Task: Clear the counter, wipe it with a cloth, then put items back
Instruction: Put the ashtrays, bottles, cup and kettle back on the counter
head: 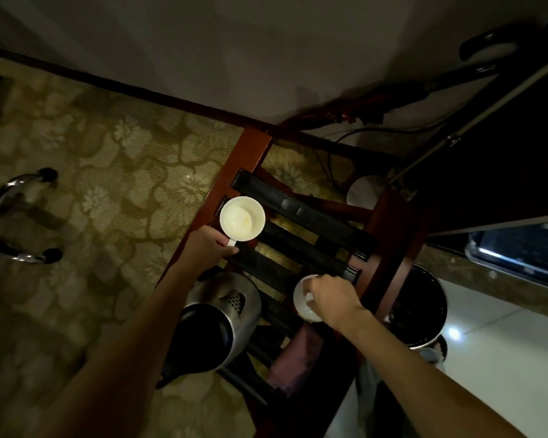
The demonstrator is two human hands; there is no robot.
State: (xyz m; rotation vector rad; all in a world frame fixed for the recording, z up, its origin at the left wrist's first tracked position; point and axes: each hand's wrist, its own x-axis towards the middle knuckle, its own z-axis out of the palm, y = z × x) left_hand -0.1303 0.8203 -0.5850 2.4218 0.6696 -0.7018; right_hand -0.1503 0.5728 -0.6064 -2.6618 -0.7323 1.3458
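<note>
A white mug (pixel 242 218) stands on the far left of a wooden luggage rack (pixel 389 235) with black straps. My left hand (pixel 210 242) grips the mug's handle. A second white cup (pixel 301 299) sits at the rack's near right, and my right hand (pixel 329 297) holds it over its rim, hiding most of it. A steel electric kettle (pixel 222 317) with an open black mouth stands on the rack between my arms. A pinkish cloth (pixel 298 358) lies on the straps just below the second cup.
A dark round bin (pixel 424 308) stands right of the rack. A white lamp base (pixel 364 191) and cables lie behind it on patterned carpet (pixel 108 159). A chrome chair base (pixel 10 216) is at the far left. Dark furniture fills the upper right.
</note>
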